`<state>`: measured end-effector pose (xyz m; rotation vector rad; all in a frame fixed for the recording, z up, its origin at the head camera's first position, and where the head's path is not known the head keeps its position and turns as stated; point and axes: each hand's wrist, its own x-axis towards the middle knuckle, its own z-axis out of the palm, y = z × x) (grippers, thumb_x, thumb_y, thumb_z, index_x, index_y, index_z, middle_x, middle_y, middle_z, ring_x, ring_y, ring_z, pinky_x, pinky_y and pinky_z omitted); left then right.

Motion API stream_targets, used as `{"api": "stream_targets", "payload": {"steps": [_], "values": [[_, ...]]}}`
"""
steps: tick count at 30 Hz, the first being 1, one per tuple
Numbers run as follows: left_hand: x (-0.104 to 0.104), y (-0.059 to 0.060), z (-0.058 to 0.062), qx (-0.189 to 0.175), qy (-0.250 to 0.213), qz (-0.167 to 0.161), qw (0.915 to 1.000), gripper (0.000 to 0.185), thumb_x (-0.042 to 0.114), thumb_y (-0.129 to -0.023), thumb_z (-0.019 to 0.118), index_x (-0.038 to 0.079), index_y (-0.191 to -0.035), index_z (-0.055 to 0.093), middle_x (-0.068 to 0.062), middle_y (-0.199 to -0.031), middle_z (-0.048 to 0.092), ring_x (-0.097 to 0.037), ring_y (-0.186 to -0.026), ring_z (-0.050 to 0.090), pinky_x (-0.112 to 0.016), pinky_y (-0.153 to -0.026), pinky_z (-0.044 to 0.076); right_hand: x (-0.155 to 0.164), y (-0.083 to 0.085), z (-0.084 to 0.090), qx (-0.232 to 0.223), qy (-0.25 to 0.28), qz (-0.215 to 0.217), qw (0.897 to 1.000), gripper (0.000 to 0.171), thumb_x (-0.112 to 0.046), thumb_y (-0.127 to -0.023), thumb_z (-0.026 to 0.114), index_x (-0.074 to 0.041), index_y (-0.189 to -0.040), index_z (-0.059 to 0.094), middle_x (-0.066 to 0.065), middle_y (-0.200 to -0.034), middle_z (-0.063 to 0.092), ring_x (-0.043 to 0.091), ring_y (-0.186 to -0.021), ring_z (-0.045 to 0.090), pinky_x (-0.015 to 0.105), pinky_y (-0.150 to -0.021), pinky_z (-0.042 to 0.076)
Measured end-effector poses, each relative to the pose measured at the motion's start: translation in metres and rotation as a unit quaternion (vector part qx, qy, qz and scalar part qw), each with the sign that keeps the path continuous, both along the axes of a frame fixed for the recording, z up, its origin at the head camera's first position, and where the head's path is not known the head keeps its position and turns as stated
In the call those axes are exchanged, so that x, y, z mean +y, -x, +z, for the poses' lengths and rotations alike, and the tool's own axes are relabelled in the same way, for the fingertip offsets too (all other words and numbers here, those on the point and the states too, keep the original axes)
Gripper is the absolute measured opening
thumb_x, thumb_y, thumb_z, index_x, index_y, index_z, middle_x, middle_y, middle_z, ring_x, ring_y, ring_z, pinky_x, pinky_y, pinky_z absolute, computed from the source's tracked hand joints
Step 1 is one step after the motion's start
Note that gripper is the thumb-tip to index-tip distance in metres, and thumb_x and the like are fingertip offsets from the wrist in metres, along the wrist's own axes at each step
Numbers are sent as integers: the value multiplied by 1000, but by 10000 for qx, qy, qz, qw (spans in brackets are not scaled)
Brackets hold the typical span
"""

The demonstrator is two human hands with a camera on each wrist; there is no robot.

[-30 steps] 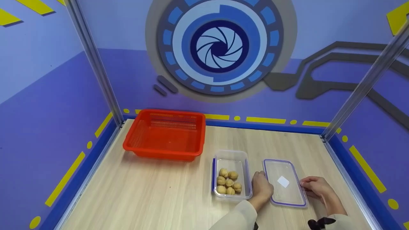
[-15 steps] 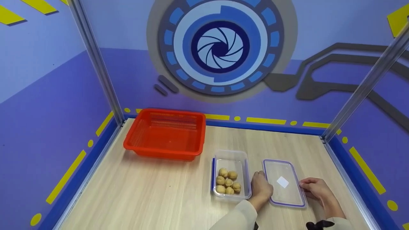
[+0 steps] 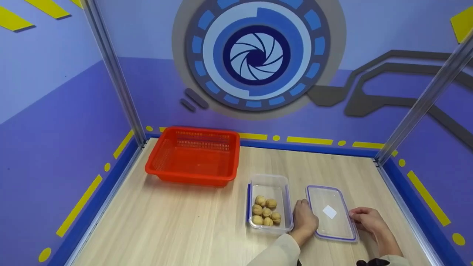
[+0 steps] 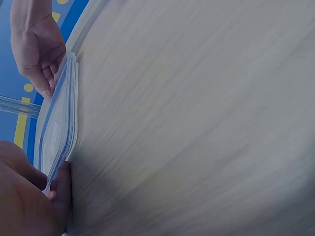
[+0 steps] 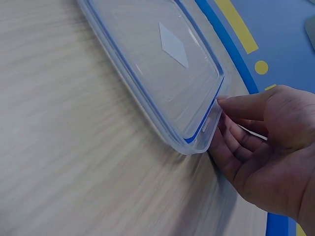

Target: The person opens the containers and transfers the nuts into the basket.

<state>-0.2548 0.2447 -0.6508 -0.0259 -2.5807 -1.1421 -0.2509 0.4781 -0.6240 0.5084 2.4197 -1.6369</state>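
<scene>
Head view: lid [image 3: 330,213] lies flat between both hands, fingertips touching its edges.

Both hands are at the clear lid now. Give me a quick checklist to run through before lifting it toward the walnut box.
1. Left hand touches the left edge of the clear rectangular plastic lid with blue seal: ok.
2. Right hand has fingertips at the lid's right edge: ok.
3. Lid lifted off the light wooden table: not ok, it lies flat or nearly so.
4. Clear rectangular plastic container open, with walnuts lying below its rim: ok.
5. Container free of the red plastic mesh basket: ok, they stand apart.
6. Firmness of either hand's hold: cannot tell.
</scene>
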Motion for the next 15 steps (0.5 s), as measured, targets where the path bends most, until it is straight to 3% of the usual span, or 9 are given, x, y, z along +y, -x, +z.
{"api": "stream_targets", "payload": {"steps": [3, 9, 12, 15], "values": [[0, -2, -3, 21, 50, 32, 10000, 28, -7, -70, 78, 6, -93, 69, -1, -84, 57, -19, -83, 63, -29, -79, 56, -2, -2, -2, -11, -88, -27, 10000, 17, -1, -101, 63, 11, -113, 66, 3, -93, 65, 16, -86, 60, 27, -71, 57], [0, -4, 3, -318, 169, -6, 9994, 25, -3, -76, 78, 6, -97, 68, -3, -87, 56, -19, -86, 64, -30, -81, 55, -3, -5, -3, -1, -199, -66, 9998, 21, -5, -103, 62, 11, -117, 65, 5, -97, 66, 17, -88, 61, 27, -72, 56], [-2, -8, 14, -558, 366, -100, 9977, 20, 5, -84, 78, 6, -101, 68, -3, -90, 56, -19, -87, 63, -30, -82, 55, -2, -7, 0, 15, 22, -134, 9999, 23, -7, -104, 61, 11, -118, 65, 4, -97, 68, 15, -88, 63, 28, -74, 58], [-3, -13, 28, -972, 258, -323, 9944, 25, 13, -91, 77, 3, -111, 67, -5, -97, 57, -23, -94, 63, -33, -88, 55, 1, -11, 7, -29, 414, -187, 9990, 24, -10, -107, 59, 10, -117, 64, 4, -97, 71, 14, -89, 68, 28, -77, 60]]}}
